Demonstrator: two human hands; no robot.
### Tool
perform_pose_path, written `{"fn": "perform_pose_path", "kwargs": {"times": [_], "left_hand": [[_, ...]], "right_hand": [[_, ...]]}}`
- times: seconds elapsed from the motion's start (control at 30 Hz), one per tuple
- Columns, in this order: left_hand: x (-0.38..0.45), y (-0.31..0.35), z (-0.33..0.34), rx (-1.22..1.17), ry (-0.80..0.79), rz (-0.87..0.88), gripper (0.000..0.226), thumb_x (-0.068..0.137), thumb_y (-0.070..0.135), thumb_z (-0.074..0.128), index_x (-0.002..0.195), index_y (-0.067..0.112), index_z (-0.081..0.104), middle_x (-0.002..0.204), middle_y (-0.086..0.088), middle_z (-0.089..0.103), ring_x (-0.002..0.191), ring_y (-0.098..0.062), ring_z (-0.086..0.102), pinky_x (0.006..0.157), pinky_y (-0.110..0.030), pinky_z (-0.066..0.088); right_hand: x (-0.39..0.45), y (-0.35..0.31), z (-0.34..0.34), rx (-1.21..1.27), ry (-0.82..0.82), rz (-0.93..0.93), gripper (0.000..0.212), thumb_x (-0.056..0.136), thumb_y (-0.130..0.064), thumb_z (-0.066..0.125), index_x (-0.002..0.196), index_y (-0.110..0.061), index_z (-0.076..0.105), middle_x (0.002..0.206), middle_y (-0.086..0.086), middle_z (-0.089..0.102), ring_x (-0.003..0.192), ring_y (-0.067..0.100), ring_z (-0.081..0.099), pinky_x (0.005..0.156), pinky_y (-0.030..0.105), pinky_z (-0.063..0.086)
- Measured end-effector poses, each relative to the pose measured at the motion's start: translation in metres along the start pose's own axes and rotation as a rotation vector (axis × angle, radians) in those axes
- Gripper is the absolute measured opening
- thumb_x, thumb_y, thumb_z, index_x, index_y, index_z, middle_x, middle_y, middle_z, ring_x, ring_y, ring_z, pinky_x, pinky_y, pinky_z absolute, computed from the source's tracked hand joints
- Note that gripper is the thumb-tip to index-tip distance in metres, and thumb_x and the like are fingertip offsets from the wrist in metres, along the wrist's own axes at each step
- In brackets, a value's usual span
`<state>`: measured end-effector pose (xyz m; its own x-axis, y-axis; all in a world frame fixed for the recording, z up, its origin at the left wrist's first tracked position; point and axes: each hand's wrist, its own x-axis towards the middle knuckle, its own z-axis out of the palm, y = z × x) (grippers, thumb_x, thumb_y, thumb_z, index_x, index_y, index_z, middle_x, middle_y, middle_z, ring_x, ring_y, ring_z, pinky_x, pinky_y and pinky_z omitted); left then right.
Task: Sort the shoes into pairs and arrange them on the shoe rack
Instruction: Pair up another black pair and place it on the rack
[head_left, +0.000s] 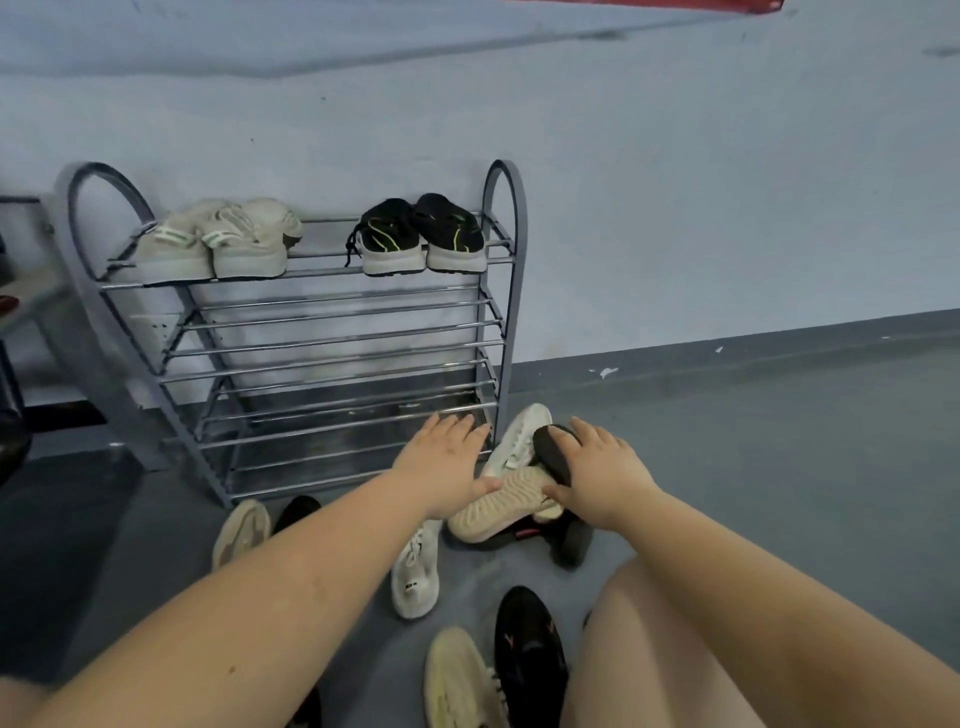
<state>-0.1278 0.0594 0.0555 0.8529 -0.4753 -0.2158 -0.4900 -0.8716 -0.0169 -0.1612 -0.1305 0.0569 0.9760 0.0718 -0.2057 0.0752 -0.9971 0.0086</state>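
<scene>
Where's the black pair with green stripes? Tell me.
The black pair with green stripes stands on the shoe rack's top shelf, right end, with the pale pair at the left end.

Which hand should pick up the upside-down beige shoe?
Probably the right hand: its thumb and fingers already rest on the overturned beige shoe and the black shoe. The left hand only touches the sole's edge with its thumb.

You had two pairs on the shoe rack's (306, 270) top shelf: pale sneakers (218, 244) at ten o'clock, black sneakers (423, 236) at twelve. Loose shoes (415, 566), pale and black, lay scattered on the floor at six o'clock, one beige shoe (498, 506) sole-up.
</scene>
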Motion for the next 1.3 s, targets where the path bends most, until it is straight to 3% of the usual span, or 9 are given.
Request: {"fn": "perform_pose_path", "kwargs": {"times": [0.37, 0.63, 1.0, 1.17, 1.3], "left_hand": [[0.072, -0.005, 0.057, -0.049, -0.137, -0.005, 0.075, 0.094, 0.058, 0.030, 0.151, 0.015, 0.006, 0.160, -0.009, 0.005, 0.147, -0.025, 0.006, 0.120, -0.038, -0.001], [0.152, -0.009, 0.117, -0.066, -0.244, 0.019, 0.074, 0.094, 0.056, 0.031, 0.151, 0.014, 0.007, 0.160, -0.010, 0.006, 0.147, -0.025, 0.006, 0.121, -0.038, -0.002], [0.240, 0.038, 0.185, -0.190, -0.379, 0.113, 0.073, 0.095, 0.055, 0.033, 0.151, 0.014, 0.010, 0.159, -0.009, 0.009, 0.147, -0.024, 0.009, 0.121, -0.037, 0.003], [0.257, 0.071, 0.218, -0.452, -0.390, -0.030, 0.068, 0.093, 0.055, 0.038, 0.148, 0.017, 0.024, 0.150, -0.007, 0.032, 0.138, -0.025, 0.030, 0.115, -0.036, 0.023], [0.266, 0.081, 0.241, -0.655, -0.365, -0.224, 0.062, 0.092, 0.056, 0.039, 0.146, 0.028, 0.031, 0.143, -0.008, 0.033, 0.135, -0.026, 0.028, 0.114, -0.037, 0.025]], "right_hand": [[0.057, 0.045, 0.034, 0.013, -0.157, 0.064, 0.076, 0.092, -0.051, 0.046, 0.152, -0.021, 0.010, 0.159, 0.011, 0.009, 0.144, 0.031, 0.019, 0.117, 0.041, 0.021], [0.112, 0.088, 0.103, 0.019, -0.314, 0.121, 0.078, 0.092, -0.050, 0.047, 0.153, -0.021, 0.008, 0.160, 0.010, 0.008, 0.145, 0.030, 0.017, 0.117, 0.041, 0.021], [0.163, 0.140, 0.182, 0.085, -0.392, 0.207, 0.077, 0.093, -0.050, 0.045, 0.153, -0.020, 0.006, 0.158, 0.010, 0.015, 0.142, 0.032, 0.023, 0.115, 0.042, 0.025], [0.163, 0.134, 0.224, 0.412, -0.338, 0.405, 0.079, 0.095, -0.043, 0.047, 0.153, -0.017, -0.001, 0.153, 0.009, 0.019, 0.129, 0.032, 0.042, 0.102, 0.041, 0.042], [0.164, 0.132, 0.238, 0.596, -0.221, 0.481, 0.094, 0.087, -0.041, 0.063, 0.152, -0.019, -0.001, 0.147, 0.008, 0.022, 0.118, 0.030, 0.053, 0.094, 0.040, 0.048]]}}
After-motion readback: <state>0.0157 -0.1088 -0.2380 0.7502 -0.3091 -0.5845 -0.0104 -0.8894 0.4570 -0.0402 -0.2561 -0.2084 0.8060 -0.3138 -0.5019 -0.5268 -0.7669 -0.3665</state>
